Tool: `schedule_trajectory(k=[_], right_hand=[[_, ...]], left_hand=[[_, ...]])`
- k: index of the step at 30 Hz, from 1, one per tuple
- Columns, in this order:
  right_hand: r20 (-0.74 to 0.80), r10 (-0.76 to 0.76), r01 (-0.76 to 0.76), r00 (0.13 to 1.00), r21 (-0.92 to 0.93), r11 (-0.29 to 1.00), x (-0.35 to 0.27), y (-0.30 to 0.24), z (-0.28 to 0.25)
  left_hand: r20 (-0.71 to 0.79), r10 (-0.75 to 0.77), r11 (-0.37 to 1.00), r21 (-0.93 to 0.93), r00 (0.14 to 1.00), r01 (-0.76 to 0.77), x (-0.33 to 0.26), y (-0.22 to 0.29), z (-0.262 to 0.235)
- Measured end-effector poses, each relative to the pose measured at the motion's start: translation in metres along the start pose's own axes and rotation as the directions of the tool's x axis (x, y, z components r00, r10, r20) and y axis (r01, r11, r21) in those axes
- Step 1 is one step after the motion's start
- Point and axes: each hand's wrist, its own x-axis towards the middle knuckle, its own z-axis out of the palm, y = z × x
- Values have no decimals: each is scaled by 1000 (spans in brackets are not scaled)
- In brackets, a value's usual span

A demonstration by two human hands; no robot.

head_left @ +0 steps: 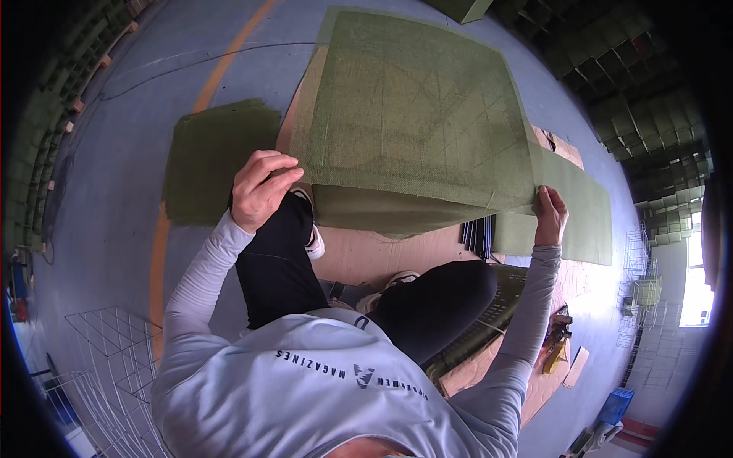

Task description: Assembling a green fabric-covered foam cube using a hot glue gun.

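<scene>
A large see-through green mesh sheet (pixel 420 107) is spread out in front of me, its near edge lifted. At its near left corner, my left hand (pixel 259 189) is closed, with the fingertips at the sheet's edge. The near right corner is pinched between the fingers of my right hand (pixel 551 216). Under the raised edge lies more green mesh (pixel 374 210), partly hidden by the sheet.
Another green mesh pile (pixel 221 160) lies left on the blue-grey floor, and a green sheet (pixel 573 206) at right. Cardboard (pixel 359 256) lies under the work. Dark rods (pixel 478 237) and yellow-handled pliers (pixel 556 355) are at right. Wire racks (pixel 114 366) stand lower left.
</scene>
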Motion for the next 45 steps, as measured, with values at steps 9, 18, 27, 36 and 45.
schedule_trajectory(k=[9,18,27,36,45], right_hand=[[-35,126,-129,991,-88,988,6,-18,-17],[209,327,-297,921,-164,941,88,-26,25],[294,264,-241,919,-112,964,111,-10,22],[229,330,-306,916,-135,943,123,-28,41],[331,245,-204,911,-155,967,140,-3,39]], left_hand=[[-18,-599,729,-425,800,536,35,-27,3],[441,-853,94,-395,278,914,85,-171,71],[462,-787,94,-565,409,820,89,-173,97],[455,-788,56,-619,416,784,92,-176,103],[407,-815,75,-631,412,772,96,-168,112]])
